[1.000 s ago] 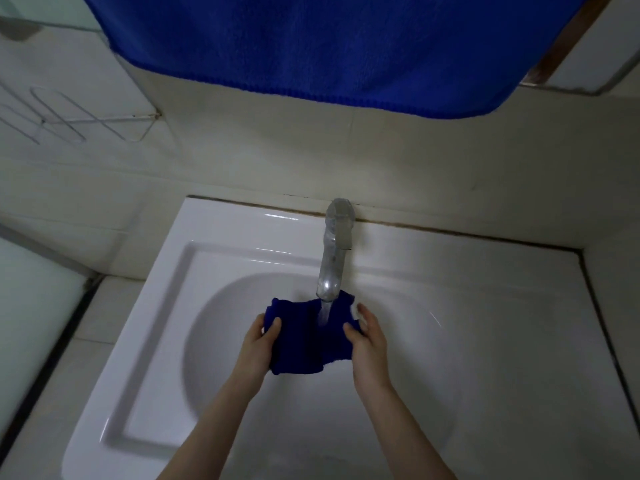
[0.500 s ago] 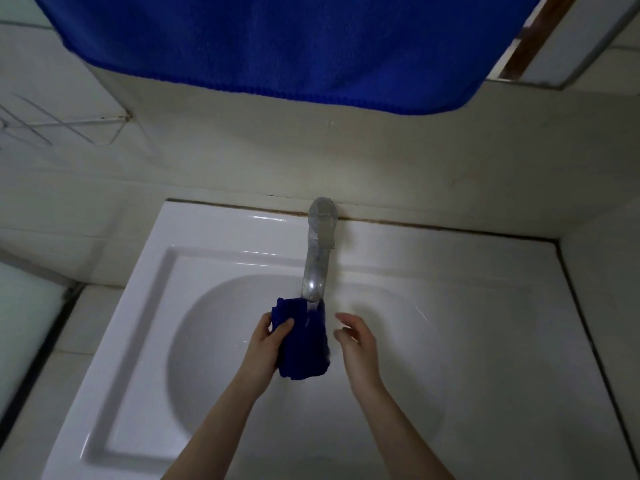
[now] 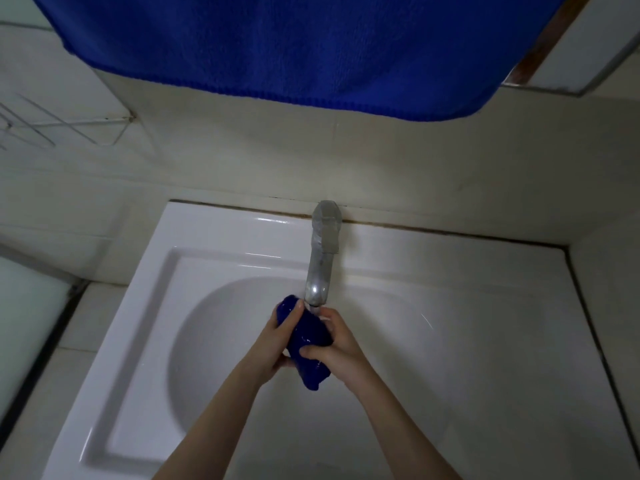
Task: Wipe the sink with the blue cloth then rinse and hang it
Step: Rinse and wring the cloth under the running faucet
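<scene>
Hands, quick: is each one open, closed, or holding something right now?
Left hand: closed, gripping the blue cloth.
Right hand: closed, gripping the blue cloth too.

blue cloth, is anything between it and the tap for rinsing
Nothing visible: the left hand and right hand grip the blue cloth just below the tap, over the sink.

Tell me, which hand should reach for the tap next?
Probably the right hand: it sits almost in line below the faucet, while the left hand, further aside, wraps the blue cloth.

A bathroom: white sink (image 3: 214,258), metal tap (image 3: 320,258), tiled walls.
</scene>
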